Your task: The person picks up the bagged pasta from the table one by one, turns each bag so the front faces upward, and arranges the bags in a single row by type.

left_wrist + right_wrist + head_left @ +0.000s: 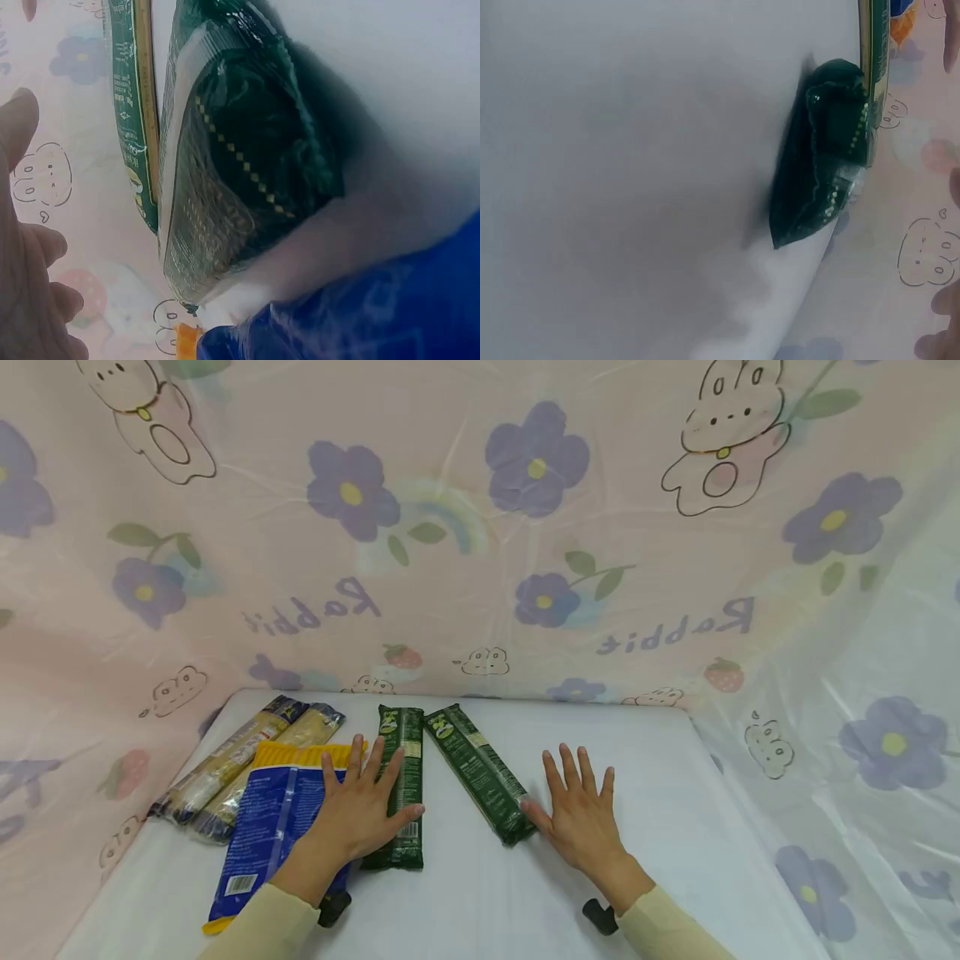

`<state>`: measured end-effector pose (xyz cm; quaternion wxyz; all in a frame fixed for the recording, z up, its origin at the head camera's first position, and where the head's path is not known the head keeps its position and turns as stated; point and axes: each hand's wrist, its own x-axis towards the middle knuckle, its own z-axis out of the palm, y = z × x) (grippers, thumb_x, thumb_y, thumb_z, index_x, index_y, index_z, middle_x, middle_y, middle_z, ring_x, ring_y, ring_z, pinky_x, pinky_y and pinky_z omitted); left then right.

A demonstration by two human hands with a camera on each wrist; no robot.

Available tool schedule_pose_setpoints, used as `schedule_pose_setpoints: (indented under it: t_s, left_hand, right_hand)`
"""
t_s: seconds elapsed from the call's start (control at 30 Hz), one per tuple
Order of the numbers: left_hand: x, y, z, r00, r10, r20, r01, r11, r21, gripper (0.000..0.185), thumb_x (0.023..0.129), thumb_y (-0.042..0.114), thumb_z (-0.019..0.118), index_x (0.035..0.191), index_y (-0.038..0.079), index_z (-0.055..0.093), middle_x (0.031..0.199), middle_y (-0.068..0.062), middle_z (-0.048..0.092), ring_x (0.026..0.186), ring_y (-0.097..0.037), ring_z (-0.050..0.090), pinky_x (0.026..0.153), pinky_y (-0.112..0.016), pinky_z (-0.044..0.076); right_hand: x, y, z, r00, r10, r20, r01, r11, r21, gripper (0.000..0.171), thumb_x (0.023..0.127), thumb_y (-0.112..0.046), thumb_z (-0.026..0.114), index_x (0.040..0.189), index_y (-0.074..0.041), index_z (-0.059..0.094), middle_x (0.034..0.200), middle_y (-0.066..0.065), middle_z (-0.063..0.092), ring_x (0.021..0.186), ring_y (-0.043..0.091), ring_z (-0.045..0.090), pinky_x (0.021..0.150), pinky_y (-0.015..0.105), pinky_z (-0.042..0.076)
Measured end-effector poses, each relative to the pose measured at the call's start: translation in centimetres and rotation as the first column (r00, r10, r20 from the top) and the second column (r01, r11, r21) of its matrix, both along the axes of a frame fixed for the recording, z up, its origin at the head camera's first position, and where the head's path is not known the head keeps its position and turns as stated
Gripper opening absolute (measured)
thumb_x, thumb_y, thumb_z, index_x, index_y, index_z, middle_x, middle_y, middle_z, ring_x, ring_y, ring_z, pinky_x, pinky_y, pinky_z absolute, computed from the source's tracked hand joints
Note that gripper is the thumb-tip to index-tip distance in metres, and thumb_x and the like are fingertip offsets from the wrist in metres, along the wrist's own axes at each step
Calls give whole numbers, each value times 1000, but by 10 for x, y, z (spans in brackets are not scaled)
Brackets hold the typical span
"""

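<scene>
your left hand (358, 814) lies flat with straight fingers, half on the blue bag (262, 831) and half on the left green pack (401, 785), holding nothing. if you push sideways, the slippery packs could slide over each other or bump the two yellow packs (240, 764) at the far left off the tabletop (675, 827) edge. the right green pack (480, 770) lies slanted in the middle. your right hand (581, 814) is flat and open too, thumb touching that pack's near end; a nudge could spin it. count: two yellow packs, one blue bag, two green packs.
</scene>
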<state>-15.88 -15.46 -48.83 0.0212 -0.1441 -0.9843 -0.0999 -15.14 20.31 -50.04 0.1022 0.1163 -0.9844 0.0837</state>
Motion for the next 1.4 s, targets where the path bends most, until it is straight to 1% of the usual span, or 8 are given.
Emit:
schedule_pose_setpoints:
  t_s: [0.43, 0.7, 0.8, 0.93, 1.03, 1.13, 1.27, 1.4]
  left_hand:
    - [-3, 22, -6, 999, -40, -3, 40, 999, -7, 87, 103, 70, 48, 168, 15, 30, 174, -23, 16, 162, -49, 1, 117, -82, -5]
    - [-28, 60, -12, 995, -80, 65, 86, 992, -91, 79, 108, 65, 39, 169, 17, 25, 176, -17, 16, 163, -42, 5, 122, -77, 0]
    - [-39, 77, -15, 989, -107, 100, 119, 985, -124, 76, 109, 63, 38, 169, 17, 27, 176, -16, 18, 164, -39, 9, 122, -77, 0]
    - [-50, 93, -16, 978, -123, 167, 152, 973, -174, 74, 110, 62, 36, 168, 16, 29, 176, -14, 19, 164, -35, 14, 123, -76, 1]
    - [-56, 97, -15, 967, -126, 224, 169, 968, -186, 74, 111, 61, 32, 168, 15, 28, 176, -13, 18, 164, -32, 16, 124, -74, 2]
    - [-61, 100, -12, 953, -149, 265, 197, 966, -166, 73, 112, 58, 30, 167, 10, 28, 176, -13, 18, 164, -30, 17, 125, -73, 3]
    - [-66, 107, -10, 940, -196, 279, 247, 956, -158, 70, 113, 54, 33, 167, 9, 29, 175, -12, 21, 164, -29, 18, 126, -70, 5]
    - [-66, 119, -15, 929, -250, 272, 302, 938, -169, 71, 113, 54, 34, 169, 12, 22, 177, -8, 18, 164, -26, 15, 128, -67, 6]
  right_hand:
    - [8, -1, -6, 999, 36, 2, -36, 999, 34, 83, 103, -61, 57, 166, -12, 33, 174, 19, 24, 162, 43, 16, 120, 79, 10]
    - [0, -15, -12, 991, 137, 11, -137, 985, 106, 82, 102, -59, 60, 164, -10, 39, 171, 20, 30, 159, 44, 25, 121, 73, 23]
    - [-2, -22, -16, 987, 151, 63, -158, 980, 124, 81, 103, -60, 59, 163, -9, 39, 171, 19, 32, 160, 43, 25, 120, 74, 24]
    - [0, -29, -21, 971, 138, 194, -158, 983, 91, 83, 104, -60, 55, 164, -7, 36, 170, 17, 33, 160, 42, 23, 121, 74, 22]
    - [5, -35, -25, 949, 128, 289, -144, 989, 36, 86, 105, -60, 53, 165, -3, 30, 172, 19, 29, 161, 43, 20, 121, 74, 20]
    - [14, -44, -25, 934, 115, 337, -127, 992, 14, 90, 105, -62, 52, 166, 0, 26, 173, 21, 23, 161, 44, 18, 122, 73, 19]
    - [36, -61, -21, 939, 62, 338, -92, 993, 72, 92, 104, -62, 52, 163, 5, 31, 171, 25, 27, 160, 45, 22, 120, 74, 22]
    - [60, -74, -20, 949, 19, 314, -62, 990, 127, 91, 105, -62, 51, 158, 10, 37, 167, 30, 31, 157, 49, 26, 117, 77, 24]
